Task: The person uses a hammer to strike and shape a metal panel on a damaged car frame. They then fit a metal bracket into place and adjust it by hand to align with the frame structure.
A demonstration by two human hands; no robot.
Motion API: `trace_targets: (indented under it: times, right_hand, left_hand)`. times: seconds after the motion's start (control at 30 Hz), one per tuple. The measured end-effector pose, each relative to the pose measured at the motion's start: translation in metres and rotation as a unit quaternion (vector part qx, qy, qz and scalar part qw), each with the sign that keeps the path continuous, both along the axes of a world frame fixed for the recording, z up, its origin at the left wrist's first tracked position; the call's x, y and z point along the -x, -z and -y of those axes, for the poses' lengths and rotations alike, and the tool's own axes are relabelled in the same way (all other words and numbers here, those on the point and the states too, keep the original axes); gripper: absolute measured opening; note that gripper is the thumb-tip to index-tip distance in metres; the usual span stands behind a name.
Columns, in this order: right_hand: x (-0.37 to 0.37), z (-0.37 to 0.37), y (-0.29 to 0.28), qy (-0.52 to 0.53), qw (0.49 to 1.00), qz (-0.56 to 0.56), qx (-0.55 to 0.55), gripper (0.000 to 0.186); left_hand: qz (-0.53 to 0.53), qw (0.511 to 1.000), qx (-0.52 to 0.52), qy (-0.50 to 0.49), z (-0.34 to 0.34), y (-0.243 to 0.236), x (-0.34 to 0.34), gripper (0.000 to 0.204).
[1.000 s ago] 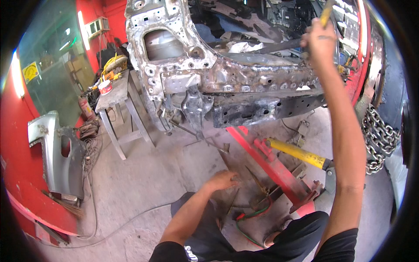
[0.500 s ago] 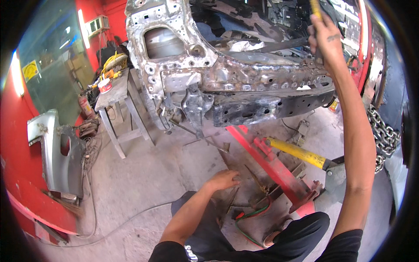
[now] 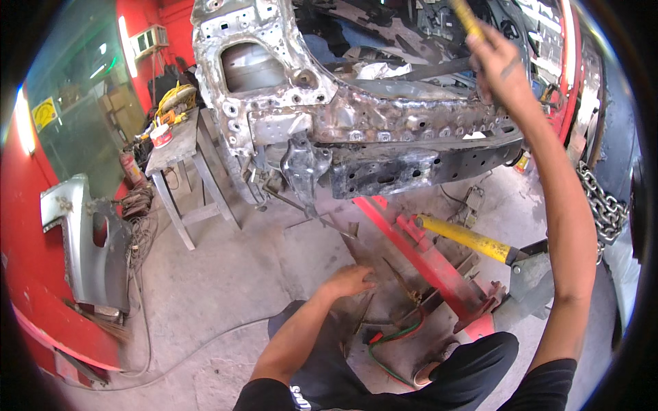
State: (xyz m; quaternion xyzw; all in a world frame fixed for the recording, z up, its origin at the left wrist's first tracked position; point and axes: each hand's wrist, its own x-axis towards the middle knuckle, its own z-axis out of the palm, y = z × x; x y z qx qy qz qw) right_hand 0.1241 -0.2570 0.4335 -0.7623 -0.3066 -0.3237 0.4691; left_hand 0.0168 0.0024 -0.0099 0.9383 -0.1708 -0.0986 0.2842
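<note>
My right hand (image 3: 499,63) is raised at the upper right, closed round a yellow handle (image 3: 468,19). The handle runs up and left out of the picture, so its far end is hidden and I cannot tell the kind of tool. Behind that hand stretches a stripped car body frame (image 3: 308,109), its bare metal rusty and scraped, with a black perforated beam (image 3: 397,171) along its lower edge. My left hand (image 3: 351,281) hangs beyond my left knee, fingers loosely bent and apart, with nothing visible in them.
A red jack-like stand (image 3: 418,257) with a yellow cylinder (image 3: 469,240) slants below the beam. Red and green hoses (image 3: 401,335) lie between my legs. A worn bench (image 3: 179,147) and a silver fender (image 3: 86,240) stand at left. Heavy chain (image 3: 603,209) hangs at right.
My right hand has shifted left and slightly down, and the yellow handle now tilts further left. My left hand has barely moved.
</note>
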Motion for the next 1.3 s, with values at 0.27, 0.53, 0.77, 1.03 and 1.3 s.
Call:
trace_targets:
  times: [0.27, 0.53, 0.77, 1.03, 1.3]
  right_hand:
    - [-0.013, -0.029, 0.054, 0.012, 0.989, -0.035, 0.147, 0.046]
    - [0.003, 0.004, 0.015, -0.022, 0.992, -0.025, 0.118, 0.058]
    - [-0.046, 0.007, -0.004, 0.032, 0.975, 0.117, -0.188, 0.034]
    - [-0.018, -0.020, 0.033, -0.042, 0.967, 0.092, 0.232, 0.050]
    - [0.002, 0.005, -0.023, 0.003, 0.996, 0.058, -0.070, 0.055]
  left_hand:
    - [0.027, 1.000, 0.002, -0.010, 0.004, -0.008, 0.009, 0.047]
    - [-0.012, 1.000, -0.004, -0.014, 0.012, -0.023, 0.009, 0.047]
    - [0.017, 0.999, 0.020, 0.020, 0.019, 0.004, -0.005, 0.051]
    - [0.023, 1.000, 0.012, 0.011, 0.003, 0.014, -0.010, 0.052]
    - [0.020, 0.999, 0.029, -0.002, 0.008, -0.001, 0.001, 0.052]
